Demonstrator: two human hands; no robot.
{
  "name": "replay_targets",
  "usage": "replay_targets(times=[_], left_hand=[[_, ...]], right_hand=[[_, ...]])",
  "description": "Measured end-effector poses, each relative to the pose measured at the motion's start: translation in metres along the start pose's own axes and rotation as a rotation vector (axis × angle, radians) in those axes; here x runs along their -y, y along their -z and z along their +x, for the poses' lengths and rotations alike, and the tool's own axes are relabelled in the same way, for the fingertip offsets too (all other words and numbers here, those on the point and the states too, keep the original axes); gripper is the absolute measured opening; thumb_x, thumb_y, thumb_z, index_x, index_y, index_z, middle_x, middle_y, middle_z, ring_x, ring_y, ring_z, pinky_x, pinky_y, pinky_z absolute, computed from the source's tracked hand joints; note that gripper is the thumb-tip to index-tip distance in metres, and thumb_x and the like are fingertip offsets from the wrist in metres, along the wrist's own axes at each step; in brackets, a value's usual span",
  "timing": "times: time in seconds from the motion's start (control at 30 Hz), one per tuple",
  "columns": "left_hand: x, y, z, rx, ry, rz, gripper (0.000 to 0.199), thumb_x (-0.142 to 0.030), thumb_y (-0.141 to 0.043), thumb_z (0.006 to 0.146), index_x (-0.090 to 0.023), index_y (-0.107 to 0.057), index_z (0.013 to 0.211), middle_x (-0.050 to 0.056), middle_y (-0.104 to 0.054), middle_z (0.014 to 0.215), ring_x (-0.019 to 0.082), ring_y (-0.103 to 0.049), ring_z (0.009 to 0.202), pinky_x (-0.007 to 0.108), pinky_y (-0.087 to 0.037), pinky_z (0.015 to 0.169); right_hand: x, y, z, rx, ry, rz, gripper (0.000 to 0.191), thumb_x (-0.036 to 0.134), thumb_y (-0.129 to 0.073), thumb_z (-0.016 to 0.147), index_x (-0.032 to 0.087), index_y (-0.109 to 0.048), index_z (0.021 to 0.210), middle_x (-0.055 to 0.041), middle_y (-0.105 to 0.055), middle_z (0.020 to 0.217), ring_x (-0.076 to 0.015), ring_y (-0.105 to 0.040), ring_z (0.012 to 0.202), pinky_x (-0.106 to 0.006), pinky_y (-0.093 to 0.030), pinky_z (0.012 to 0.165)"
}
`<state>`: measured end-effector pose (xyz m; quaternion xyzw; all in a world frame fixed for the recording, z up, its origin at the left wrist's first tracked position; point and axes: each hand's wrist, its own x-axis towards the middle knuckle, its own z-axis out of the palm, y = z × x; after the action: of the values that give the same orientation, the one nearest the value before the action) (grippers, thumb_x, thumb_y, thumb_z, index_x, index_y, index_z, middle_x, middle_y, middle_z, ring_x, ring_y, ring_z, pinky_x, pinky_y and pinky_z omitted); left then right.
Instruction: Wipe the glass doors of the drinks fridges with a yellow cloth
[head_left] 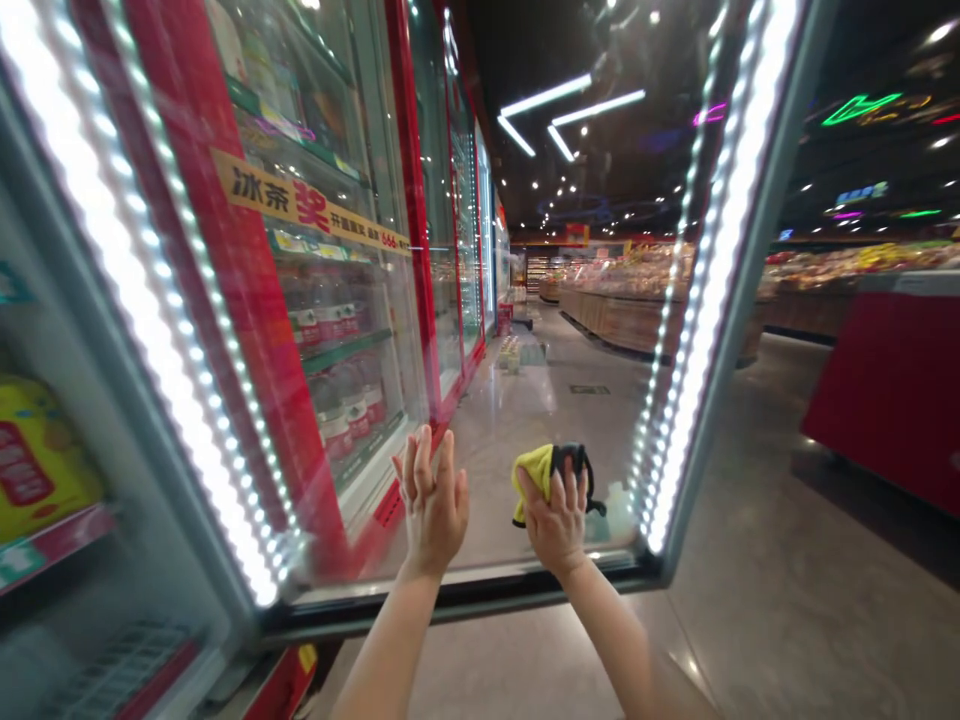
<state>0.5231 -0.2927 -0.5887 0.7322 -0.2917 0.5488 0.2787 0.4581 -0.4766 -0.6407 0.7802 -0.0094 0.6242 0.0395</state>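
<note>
Cloth [534,468]: yellow and black, bunched up under the right hand [556,515], low on the glass door [495,592], toward the right side of the pane

Right hand: fingers curled a bit and fanned over the black part, thumb across the yellow side, so yeah, it's got hold of the rag, with a loose black loop poking out past the fingers

Left hand [435,500]: fingers pointing up, pretty much straight with small gaps, palm to the pane, nothing visible in it, can't really tell if the whole palm is touching

Hand spacing: well apart, roughly level, both just above the dark bottom bar of the frame

Door lights: super bright white LED strips down both sides, left strip [136,295] and right strip [718,280], each doubled by dotted reflections

Through the glass: red-framed cooler [420,250] running off into the distance, with bottles [352,410] wearing pinkish-red labels on its shelves

Banner [315,205]: yellow strip slapped across the cooler at a slant, dark characters plus one big red one, and a 666 near the end

Near left: yellow package [45,455] on a shelf [60,550] with a price strip along the front, kinda blurry

Off to the right: red display block [892,390] on the shiny grey floor [765,520], heaped stands [637,290] farther back, goods too small to make out

Overhead: dark ceiling with arrow-shaped white lights [546,95] and a green neon squiggle [859,108]
</note>
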Motion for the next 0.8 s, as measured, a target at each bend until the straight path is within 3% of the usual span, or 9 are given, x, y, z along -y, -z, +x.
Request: replay_targets(times=[0.1, 0.2, 0.3, 0.37, 0.43, 0.5, 0.57, 0.67, 0.8], left_hand=[[-0.007, -0.005, 0.001, 0.018, -0.048, -0.005, 0.074, -0.016, -0.053, 0.099, -0.027, -0.02, 0.165, 0.015, -0.023, 0.172, 0.032, -0.017, 0.16, 0.061, -0.019, 0.128], [-0.014, -0.008, 0.003, 0.033, -0.082, -0.005, 0.077, -0.015, -0.055, 0.098, -0.028, -0.019, 0.165, 0.013, -0.023, 0.172, 0.031, -0.016, 0.161, 0.059, -0.018, 0.129], [-0.025, -0.013, 0.004, 0.048, -0.067, -0.023, 0.079, -0.015, -0.055, 0.098, -0.03, -0.017, 0.165, 0.011, -0.022, 0.173, 0.032, -0.014, 0.161, 0.06, -0.017, 0.129], [-0.033, -0.017, 0.004, 0.055, -0.06, -0.042, 0.08, -0.015, -0.055, 0.097, -0.03, -0.017, 0.165, 0.011, -0.02, 0.173, 0.032, -0.014, 0.161, 0.061, -0.017, 0.129], [-0.043, -0.022, 0.003, 0.058, -0.065, -0.055, 0.08, -0.015, -0.056, 0.097, -0.03, -0.016, 0.166, 0.011, -0.02, 0.173, 0.032, -0.015, 0.16, 0.061, -0.017, 0.129], [-0.052, -0.026, 0.002, 0.067, -0.081, -0.061, 0.08, -0.015, -0.055, 0.097, -0.029, -0.016, 0.166, 0.012, -0.021, 0.173, 0.032, -0.015, 0.16, 0.061, -0.018, 0.129], [-0.06, -0.03, 0.001, 0.079, -0.105, -0.066, 0.08, -0.015, -0.055, 0.097, -0.028, -0.016, 0.166, 0.012, -0.022, 0.173, 0.032, -0.015, 0.16, 0.06, -0.019, 0.129], [-0.069, -0.034, -0.002, 0.103, -0.141, -0.074, 0.08, -0.014, -0.056, 0.097, -0.028, -0.016, 0.166, 0.011, -0.025, 0.172, 0.031, -0.014, 0.161, 0.058, -0.02, 0.129], [-0.079, -0.04, -0.007, 0.145, -0.171, -0.083, 0.079, -0.013, -0.055, 0.097, -0.027, -0.017, 0.166, 0.011, -0.029, 0.17, 0.028, -0.014, 0.161, 0.055, -0.02, 0.13]], right_hand=[[-0.002, 0.004, 0.035, 0.132, 0.062, 0.008, 0.065, 0.025, -0.061, 0.095, 0.044, -0.045, 0.155, -0.0087, -0.056, 0.143, -0.0363, -0.034, 0.15, -0.062, -0.027, 0.123], [-0.028, 0.007, 0.063, 0.149, -0.117, -0.031, 0.061, 0.031, -0.058, 0.098, 0.04, -0.044, 0.156, -0.0104, -0.05, 0.151, -0.0366, -0.032, 0.151, -0.063, -0.029, 0.122], [-0.052, 0.003, 0.039, 0.052, -0.337, -0.047, 0.058, 0.036, -0.05, 0.101, 0.029, -0.042, 0.158, -0.0174, -0.044, 0.154, -0.0407, -0.027, 0.153, -0.068, -0.033, 0.117], [-0.056, 0.0, 0.008, 0.04, -0.33, -0.044, 0.055, 0.033, -0.048, 0.101, 0.026, -0.046, 0.156, -0.0188, -0.045, 0.152, -0.0418, -0.025, 0.153, -0.07, -0.035, 0.115], [-0.055, 0.001, -0.007, 0.08, -0.222, -0.046, 0.053, 0.027, -0.05, 0.099, 0.03, -0.053, 0.152, -0.0156, -0.05, 0.147, -0.0404, -0.026, 0.153, -0.068, -0.034, 0.117], [-0.056, 0.006, 0.002, 0.15, -0.104, -0.041, 0.053, 0.025, -0.054, 0.096, 0.036, -0.056, 0.148, -0.0106, -0.053, 0.144, -0.0377, -0.028, 0.153, -0.064, -0.031, 0.121], [-0.064, 0.012, 0.027, 0.191, -0.086, -0.031, 0.054, 0.027, -0.056, 0.097, 0.04, -0.054, 0.149, -0.0081, -0.051, 0.148, -0.0358, -0.031, 0.153, -0.062, -0.029, 0.123], [-0.08, 0.014, 0.047, 0.118, -0.276, -0.031, 0.057, 0.034, -0.051, 0.101, 0.034, -0.044, 0.157, -0.0136, -0.042, 0.158, -0.0373, -0.032, 0.152, -0.063, -0.033, 0.12], [-0.081, 0.004, 0.01, 0.012, -0.47, -0.049, 0.058, 0.034, -0.045, 0.102, 0.024, -0.041, 0.159, -0.0201, -0.038, 0.16, -0.0397, -0.032, 0.152, -0.066, -0.038, 0.115]])
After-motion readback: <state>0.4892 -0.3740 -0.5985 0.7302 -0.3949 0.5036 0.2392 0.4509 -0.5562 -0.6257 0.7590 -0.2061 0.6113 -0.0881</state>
